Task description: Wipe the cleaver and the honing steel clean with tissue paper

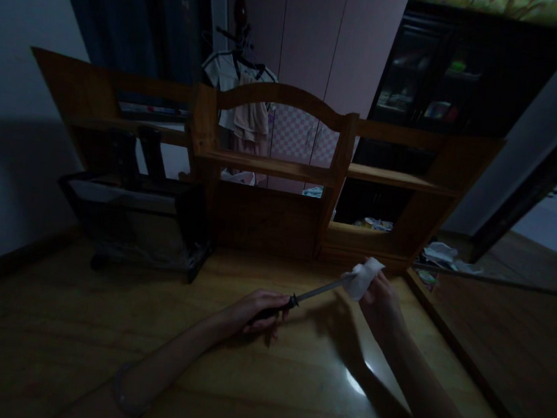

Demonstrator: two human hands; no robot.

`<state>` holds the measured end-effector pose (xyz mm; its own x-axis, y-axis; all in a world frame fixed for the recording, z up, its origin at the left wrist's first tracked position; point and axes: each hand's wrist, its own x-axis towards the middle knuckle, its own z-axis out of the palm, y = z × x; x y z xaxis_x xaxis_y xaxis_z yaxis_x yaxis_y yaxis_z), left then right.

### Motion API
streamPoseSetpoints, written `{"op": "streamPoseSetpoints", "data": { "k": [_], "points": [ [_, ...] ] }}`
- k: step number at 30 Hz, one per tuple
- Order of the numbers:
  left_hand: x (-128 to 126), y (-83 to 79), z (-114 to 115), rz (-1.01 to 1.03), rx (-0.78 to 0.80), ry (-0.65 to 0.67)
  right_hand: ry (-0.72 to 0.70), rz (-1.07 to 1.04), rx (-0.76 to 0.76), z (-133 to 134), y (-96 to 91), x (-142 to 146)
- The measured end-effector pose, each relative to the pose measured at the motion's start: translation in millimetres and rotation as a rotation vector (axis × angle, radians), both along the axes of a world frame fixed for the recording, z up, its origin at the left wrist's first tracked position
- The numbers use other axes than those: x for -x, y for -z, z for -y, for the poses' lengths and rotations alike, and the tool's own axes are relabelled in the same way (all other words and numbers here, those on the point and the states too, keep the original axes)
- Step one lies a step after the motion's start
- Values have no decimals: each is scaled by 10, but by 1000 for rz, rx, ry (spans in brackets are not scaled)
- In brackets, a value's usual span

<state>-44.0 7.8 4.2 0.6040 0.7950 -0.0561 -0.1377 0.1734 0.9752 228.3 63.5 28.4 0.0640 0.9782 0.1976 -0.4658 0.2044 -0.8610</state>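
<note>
My left hand [257, 310] is closed round the black handle of a honing steel [319, 290], a thin grey rod with a small guard. The rod points up and to the right, held above the wooden tabletop. At its far end, my right hand [381, 301] pinches a white tissue [364, 277] that wraps over the tip, so the tip itself is hidden. To the left stands a dark knife block [136, 226] with two black-handled knives [151, 154] upright in its top.
A wooden shelf unit [273, 168] runs along the table's back edge, behind both hands. A raised wooden edge [463, 351] borders the tabletop [217, 390] on the right. White plastic bags [442, 253] lie beyond it. Clothes [250, 108] hang behind the shelf. The room is dim.
</note>
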Motion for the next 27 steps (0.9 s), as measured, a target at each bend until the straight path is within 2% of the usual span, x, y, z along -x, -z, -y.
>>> {"op": "streamPoseSetpoints", "data": {
  "k": [6,13,22,27],
  "points": [
    [11,-19,13,-3,15,0,-31,-82,32,-38,2,-79],
    [27,-12,-14,-6,7,-17,-93,-116,107,-65,95,23],
    [28,0,-10,-1,14,-34,-178,-76,158,77,118,211],
    [15,34,-32,-19,4,-57,-302,39,186,237,185,395]
  ]
}}
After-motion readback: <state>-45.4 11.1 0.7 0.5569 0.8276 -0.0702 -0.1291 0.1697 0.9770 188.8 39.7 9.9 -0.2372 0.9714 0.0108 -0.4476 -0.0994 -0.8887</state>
